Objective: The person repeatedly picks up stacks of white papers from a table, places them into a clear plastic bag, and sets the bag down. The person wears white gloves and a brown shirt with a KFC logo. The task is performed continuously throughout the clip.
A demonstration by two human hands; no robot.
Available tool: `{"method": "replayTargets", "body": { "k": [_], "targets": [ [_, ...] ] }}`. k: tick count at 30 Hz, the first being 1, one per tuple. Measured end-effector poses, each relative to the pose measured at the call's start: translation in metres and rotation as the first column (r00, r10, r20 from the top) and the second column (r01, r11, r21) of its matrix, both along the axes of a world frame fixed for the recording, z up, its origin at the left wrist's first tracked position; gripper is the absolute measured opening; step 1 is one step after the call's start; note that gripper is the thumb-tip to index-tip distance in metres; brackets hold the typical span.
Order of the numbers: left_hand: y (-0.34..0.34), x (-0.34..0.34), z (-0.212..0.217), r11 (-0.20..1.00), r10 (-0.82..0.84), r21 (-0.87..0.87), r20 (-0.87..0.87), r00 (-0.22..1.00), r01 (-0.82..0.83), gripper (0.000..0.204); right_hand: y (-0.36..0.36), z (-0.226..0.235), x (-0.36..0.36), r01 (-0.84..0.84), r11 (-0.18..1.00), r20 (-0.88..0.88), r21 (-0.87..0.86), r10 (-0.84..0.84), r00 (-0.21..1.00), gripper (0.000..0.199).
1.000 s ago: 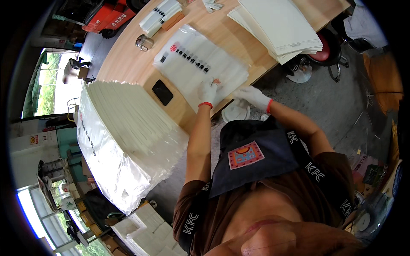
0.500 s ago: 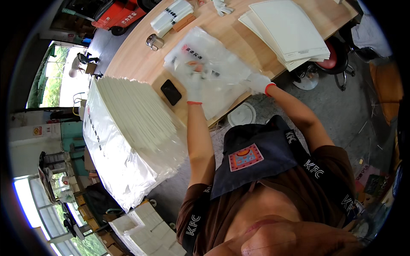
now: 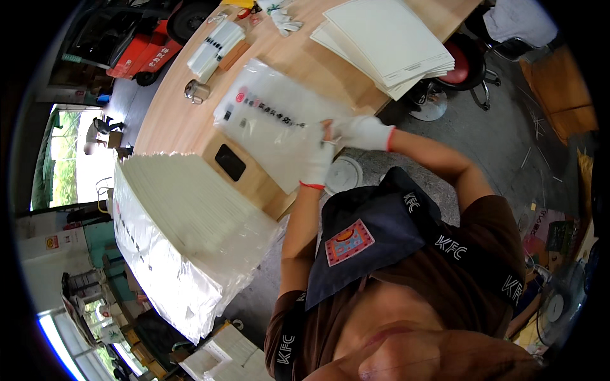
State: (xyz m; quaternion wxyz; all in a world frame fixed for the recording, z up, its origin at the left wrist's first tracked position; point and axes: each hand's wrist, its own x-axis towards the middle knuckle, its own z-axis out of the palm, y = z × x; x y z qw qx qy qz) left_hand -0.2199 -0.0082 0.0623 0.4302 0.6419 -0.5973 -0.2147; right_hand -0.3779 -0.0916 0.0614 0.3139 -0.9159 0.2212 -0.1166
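Both gloved hands press on a clear printed bag [image 3: 279, 130] that lies flat on the counter [image 3: 184, 120], near its front edge. The left hand [image 3: 316, 164] rests on the bag with fingers flat; the right hand [image 3: 359, 132] has its fingers curled on the bag's edge. The thin film may slip or crease if one hand pulls alone. A phone [image 3: 230, 162] lies just beside the bag, a metal cup [image 3: 196, 91] and a card stack [image 3: 387, 44] farther away. A tall bag pile [image 3: 190, 235] stands at the left.

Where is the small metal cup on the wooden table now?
In the head view the metal cup stands at upper left on the table, just left of the clear printed bag, below the white packets.
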Motion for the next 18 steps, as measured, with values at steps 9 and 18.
{"method": "replayTargets", "body": {
  "k": [9,18],
  "targets": [
    [-0.058,-0.011,-0.012,0.996,0.034,0.093,-0.425,0.904,0.007,0.020,-0.111,-0.040,-0.109,0.237,0.655,-0.063,-0.717,-0.400,0.914,0.022],
    [-0.099,-0.056,-0.035,0.914,0.257,0.250,-0.966,0.023,0.319,0.035,0.003,0.039,-0.078,0.133,0.823,-0.038,-0.553,-0.184,0.982,0.024]
  ]
}}
